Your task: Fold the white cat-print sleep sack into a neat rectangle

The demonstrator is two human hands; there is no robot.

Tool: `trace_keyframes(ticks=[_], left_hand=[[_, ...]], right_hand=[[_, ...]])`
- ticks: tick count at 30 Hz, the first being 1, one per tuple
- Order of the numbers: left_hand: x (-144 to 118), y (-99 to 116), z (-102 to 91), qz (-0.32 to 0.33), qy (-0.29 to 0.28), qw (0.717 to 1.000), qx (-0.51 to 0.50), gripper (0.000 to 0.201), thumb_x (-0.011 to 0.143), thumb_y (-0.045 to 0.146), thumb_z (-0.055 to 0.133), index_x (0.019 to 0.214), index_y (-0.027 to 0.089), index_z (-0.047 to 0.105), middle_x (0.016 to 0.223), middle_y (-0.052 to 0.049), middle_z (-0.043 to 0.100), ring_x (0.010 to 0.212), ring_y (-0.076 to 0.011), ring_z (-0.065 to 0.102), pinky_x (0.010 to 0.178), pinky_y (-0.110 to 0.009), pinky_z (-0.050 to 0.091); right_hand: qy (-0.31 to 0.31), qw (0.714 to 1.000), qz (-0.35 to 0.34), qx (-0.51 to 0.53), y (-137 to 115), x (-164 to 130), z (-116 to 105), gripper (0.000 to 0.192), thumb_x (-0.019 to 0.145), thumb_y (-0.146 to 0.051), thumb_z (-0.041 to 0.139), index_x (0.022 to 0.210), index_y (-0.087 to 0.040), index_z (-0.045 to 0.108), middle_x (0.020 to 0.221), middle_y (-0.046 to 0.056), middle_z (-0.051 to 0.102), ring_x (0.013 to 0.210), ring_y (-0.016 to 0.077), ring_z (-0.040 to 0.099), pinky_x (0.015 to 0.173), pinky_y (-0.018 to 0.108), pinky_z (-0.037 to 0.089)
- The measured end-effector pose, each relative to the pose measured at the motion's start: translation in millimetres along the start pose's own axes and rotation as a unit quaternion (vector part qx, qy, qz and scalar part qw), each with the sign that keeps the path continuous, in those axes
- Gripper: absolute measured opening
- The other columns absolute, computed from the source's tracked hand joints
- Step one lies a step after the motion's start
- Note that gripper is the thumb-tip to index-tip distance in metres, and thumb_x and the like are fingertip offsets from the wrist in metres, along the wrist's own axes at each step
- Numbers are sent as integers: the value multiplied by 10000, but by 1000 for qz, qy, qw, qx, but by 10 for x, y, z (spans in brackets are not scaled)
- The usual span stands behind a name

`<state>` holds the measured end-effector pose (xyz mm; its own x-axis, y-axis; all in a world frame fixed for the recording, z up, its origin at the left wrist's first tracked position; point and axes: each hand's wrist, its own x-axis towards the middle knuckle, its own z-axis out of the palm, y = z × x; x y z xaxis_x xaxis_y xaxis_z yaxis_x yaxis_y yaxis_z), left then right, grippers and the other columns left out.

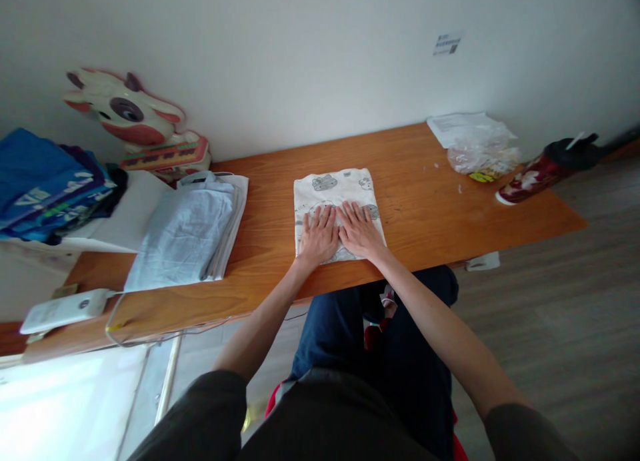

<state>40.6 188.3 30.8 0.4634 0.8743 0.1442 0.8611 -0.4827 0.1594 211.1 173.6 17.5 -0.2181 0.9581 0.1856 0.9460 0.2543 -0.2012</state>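
Observation:
A folded white garment with grey cartoon prints lies flat on the wooden table, near its front edge. My left hand and my right hand rest side by side on the garment's near half, palms down, fingers spread and pointing toward the wall. The thumbs almost touch. Neither hand grips anything; both press flat on the cloth.
A folded pale blue shirt on white cloth lies to the left. Further left are stacked blue clothes, a cow-shaped toy and a white power bank. At right: papers, a plastic bag, a tipped red bottle.

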Motion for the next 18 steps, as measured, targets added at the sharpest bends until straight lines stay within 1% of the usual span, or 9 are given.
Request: trace_keyframes(ticks=[10,18], left_hand=[[-16,0,3,7,5,1000,3,651,1108,390,253,1725,186,303,1803,-67,258,1695,-304,138,1377,-606,68],[-10,5,-7,4,-6,1000,5,659,1101,381,295,1739,217,266,1802,-59,261,1696,-303,129,1375,-617,61]], right_hand=[[1,1000,-2,-1,-3,-21,-7,690,1081,-343,375,1736,-151,274,1814,119,201,1679,367,169,1351,640,109],[-1,1000,2,-1,7,-18,21,689,1080,-349,385,1736,-163,281,1817,106,191,1682,363,159,1354,632,110]])
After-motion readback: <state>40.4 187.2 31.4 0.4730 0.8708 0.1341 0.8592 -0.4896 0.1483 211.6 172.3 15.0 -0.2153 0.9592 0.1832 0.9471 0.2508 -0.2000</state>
